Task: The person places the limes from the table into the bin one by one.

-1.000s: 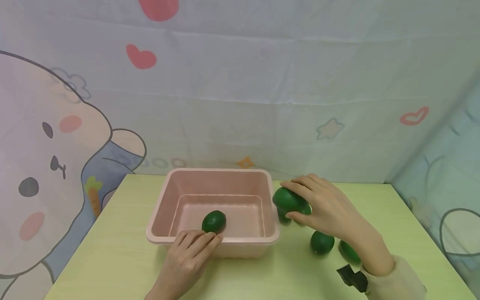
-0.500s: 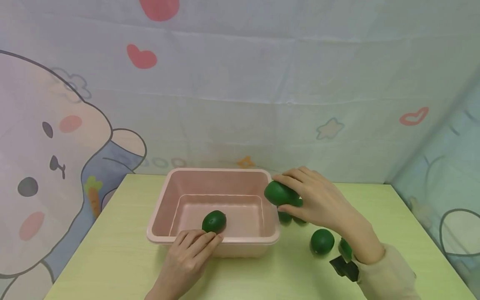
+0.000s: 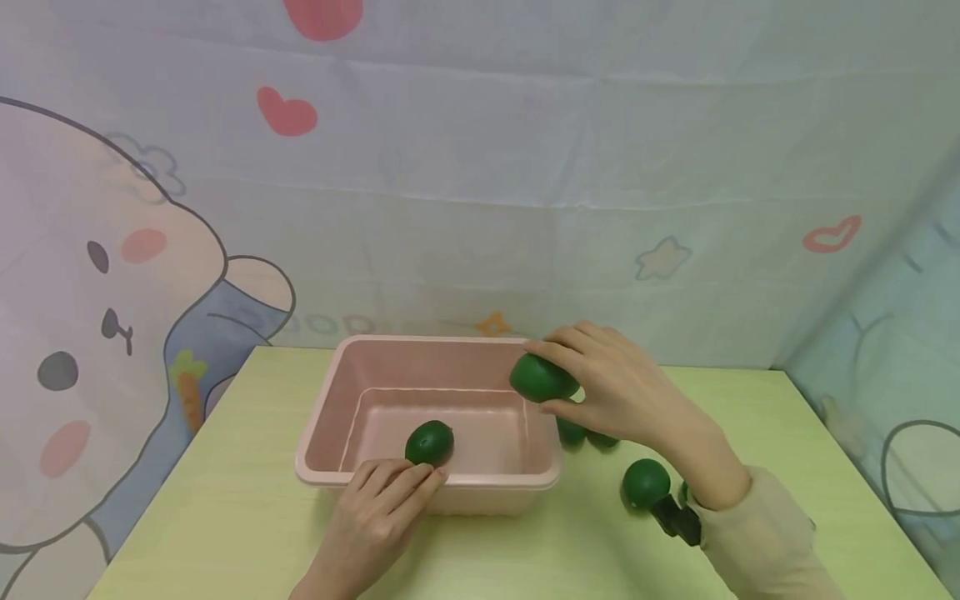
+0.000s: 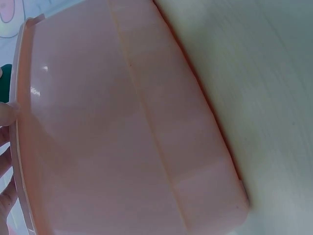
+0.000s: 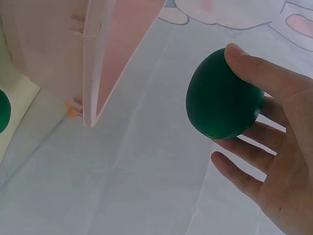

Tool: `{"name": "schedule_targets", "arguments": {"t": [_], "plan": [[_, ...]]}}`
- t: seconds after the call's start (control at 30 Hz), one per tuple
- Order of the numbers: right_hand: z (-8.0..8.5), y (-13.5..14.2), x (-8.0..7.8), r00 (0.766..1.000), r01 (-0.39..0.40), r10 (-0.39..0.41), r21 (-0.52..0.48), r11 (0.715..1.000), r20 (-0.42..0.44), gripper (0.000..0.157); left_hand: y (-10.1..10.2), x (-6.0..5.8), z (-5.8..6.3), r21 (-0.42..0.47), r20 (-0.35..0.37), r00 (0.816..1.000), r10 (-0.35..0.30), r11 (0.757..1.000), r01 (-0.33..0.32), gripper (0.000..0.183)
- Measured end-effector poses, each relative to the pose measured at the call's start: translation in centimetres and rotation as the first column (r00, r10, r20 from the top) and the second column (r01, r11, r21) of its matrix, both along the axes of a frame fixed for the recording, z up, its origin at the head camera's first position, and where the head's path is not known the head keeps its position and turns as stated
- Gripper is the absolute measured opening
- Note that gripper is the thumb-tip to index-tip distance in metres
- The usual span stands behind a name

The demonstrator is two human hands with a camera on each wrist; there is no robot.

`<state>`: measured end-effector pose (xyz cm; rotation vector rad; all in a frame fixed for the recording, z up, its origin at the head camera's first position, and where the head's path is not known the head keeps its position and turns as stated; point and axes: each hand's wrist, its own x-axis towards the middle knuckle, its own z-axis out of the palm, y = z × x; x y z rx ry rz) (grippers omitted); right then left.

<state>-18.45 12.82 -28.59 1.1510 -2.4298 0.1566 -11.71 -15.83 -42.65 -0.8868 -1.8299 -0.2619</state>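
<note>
“Leftward and a little up: since the earlier frames, the right hand (image 3: 611,383) has brought the held fruit (image 3: 542,378) from beside the tub (image 3: 487,502) to its far right corner.”

“How are its fingers set?”

“Round the fruit, thumb on one side, fingers on the other. From the right wrist, the lowest finger stands off, its tip free.”

“Does the held fruit touch the tub?”

“They're apart. That same view shows a gap between it and the rim (image 5: 92,68).”

“And the left hand (image 3: 382,521)?”

“Where it was before, fingers bent over the front rim. At the left wrist, only parts of them show, along the picture's edge.”

“What's inside the tub?”

“One dark green fruit (image 3: 430,442), near the front wall, just beyond the left fingertips. I can't tell whether they touch it.”

“Where are the others?”

“On the table (image 3: 225,500), right of the tub. One fruit (image 3: 571,432) lies just beside it, with a neighbour (image 3: 603,440) partly covered by the right hand. Nearer the person is a round one (image 3: 647,483); a last one (image 3: 683,493) is mostly hidden by the sleeve (image 3: 750,533) and a black piece (image 3: 678,523) at the wrist.”

“Behind it all?”

“Pale cloth (image 3: 465,208), printed with a cartoon animal (image 3: 127,292) and hearts (image 3: 288,112).”
</note>
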Motion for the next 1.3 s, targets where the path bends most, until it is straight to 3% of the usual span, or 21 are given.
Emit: {"name": "schedule_targets", "arguments": {"t": [0.63, 1.3], "plan": [[1.4, -2.8, -1.3, 0.998, -0.047, 0.049, 0.072, 0.996, -0.028, 0.061, 0.1, 0.0, 0.2, -0.003, -0.003, 1.0, -0.004, 1.0, 0.004, 0.031], [2.6, -6.5, -2.7, 0.995, -0.095, 0.094, 0.11, 0.989, 0.011, 0.057, 0.0, 0.1, 0.1, -0.006, 0.011, 1.0, -0.001, 1.0, 0.001, 0.031]]}}
